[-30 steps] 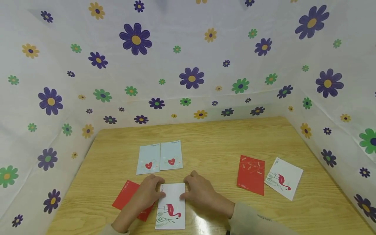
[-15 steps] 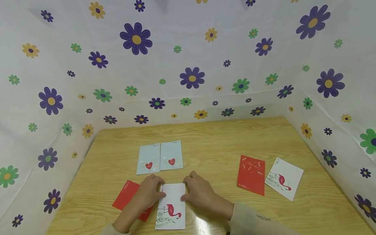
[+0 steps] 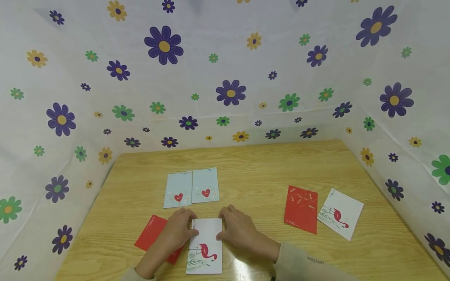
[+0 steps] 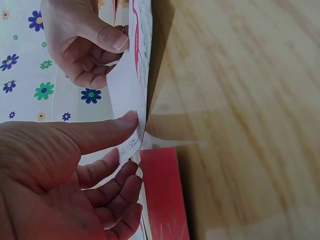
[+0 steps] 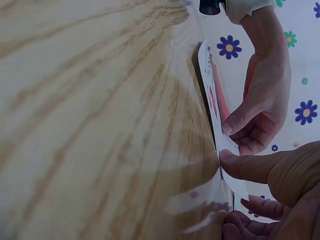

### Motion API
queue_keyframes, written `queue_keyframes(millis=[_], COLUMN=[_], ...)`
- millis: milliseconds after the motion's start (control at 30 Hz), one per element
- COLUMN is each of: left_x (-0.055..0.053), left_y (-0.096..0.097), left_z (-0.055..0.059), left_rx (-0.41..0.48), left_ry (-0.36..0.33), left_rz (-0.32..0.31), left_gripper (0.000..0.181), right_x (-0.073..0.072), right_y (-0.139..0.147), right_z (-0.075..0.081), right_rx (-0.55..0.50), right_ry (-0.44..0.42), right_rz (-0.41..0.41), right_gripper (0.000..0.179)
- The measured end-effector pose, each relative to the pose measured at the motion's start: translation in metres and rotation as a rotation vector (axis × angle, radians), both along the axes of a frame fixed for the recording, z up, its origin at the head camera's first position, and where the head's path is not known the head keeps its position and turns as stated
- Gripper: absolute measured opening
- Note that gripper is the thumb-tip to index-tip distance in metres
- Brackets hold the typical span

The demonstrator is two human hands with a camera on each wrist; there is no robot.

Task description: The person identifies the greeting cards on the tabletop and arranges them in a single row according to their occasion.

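Observation:
A white card with a pink-red flamingo and green leaves (image 3: 205, 253) is at the front of the table in the head view. My left hand (image 3: 178, 230) pinches its far left corner, thumb on top. Opposite, my right hand (image 3: 240, 230) holds the far right edge, its thumb on the face too. The left wrist view shows the card (image 4: 127, 80) bending up where the left thumb (image 4: 110, 131) presses. Seen from the right wrist, the card (image 5: 212, 100) lifts at its far end near the fingers. A red card (image 3: 152, 233) lies partly hidden under my left forearm.
Two pale blue heart cards (image 3: 178, 189) lie side by side beyond my hands. To the right, another red card (image 3: 300, 210) lies beside a second flamingo card (image 3: 340, 214). Flower-printed white cloth (image 3: 197, 78) surrounds the wooden table (image 3: 253, 168) at the back and sides.

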State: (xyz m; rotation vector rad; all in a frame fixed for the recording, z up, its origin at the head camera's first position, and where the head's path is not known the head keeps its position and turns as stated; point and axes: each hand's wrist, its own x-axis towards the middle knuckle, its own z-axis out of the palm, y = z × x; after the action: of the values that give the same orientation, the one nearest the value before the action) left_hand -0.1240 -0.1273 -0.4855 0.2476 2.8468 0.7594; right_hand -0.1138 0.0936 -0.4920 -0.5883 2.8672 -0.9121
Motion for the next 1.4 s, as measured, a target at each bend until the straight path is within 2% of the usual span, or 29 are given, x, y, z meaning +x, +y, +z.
queue_keyframes(millis=[233, 400, 533, 700, 800, 967, 1100, 1400], left_x=[-0.002, 0.0, 0.001, 0.002, 0.001, 0.0, -0.003, -0.011], left_y=[0.001, 0.0, -0.001, 0.0, 0.001, 0.006, 0.012, 0.027], left_z=[-0.001, 0.0, 0.004, 0.012, 0.019, 0.032, 0.043, 0.061], left_rx=[0.015, 0.072, 0.141, 0.206, 0.252, 0.355, 0.419, 0.444], left_ry=[-0.021, 0.006, 0.027, 0.028, 0.013, -0.033, -0.043, -0.011], left_rz=[0.009, -0.002, -0.014, -0.004, 0.011, 0.03, 0.033, 0.037], left_gripper=[0.037, 0.029, 0.023, 0.021, 0.019, 0.015, 0.013, 0.013], right_x=[-0.001, -0.002, -0.004, -0.009, -0.011, -0.012, -0.014, -0.02], right_y=[-0.001, 0.004, 0.009, 0.019, 0.027, 0.038, 0.045, 0.06], right_z=[0.0, 0.0, -0.002, -0.001, 0.004, 0.017, 0.026, 0.048], right_rx=[-0.035, -0.132, -0.22, -0.357, -0.405, -0.423, -0.434, -0.466], right_ry=[-0.007, -0.099, -0.117, -0.157, -0.161, -0.154, -0.161, -0.152], right_rz=[0.001, -0.022, -0.022, -0.013, -0.013, -0.046, -0.085, -0.128], right_gripper=[0.042, 0.024, 0.018, 0.012, 0.008, 0.006, 0.006, 0.008])
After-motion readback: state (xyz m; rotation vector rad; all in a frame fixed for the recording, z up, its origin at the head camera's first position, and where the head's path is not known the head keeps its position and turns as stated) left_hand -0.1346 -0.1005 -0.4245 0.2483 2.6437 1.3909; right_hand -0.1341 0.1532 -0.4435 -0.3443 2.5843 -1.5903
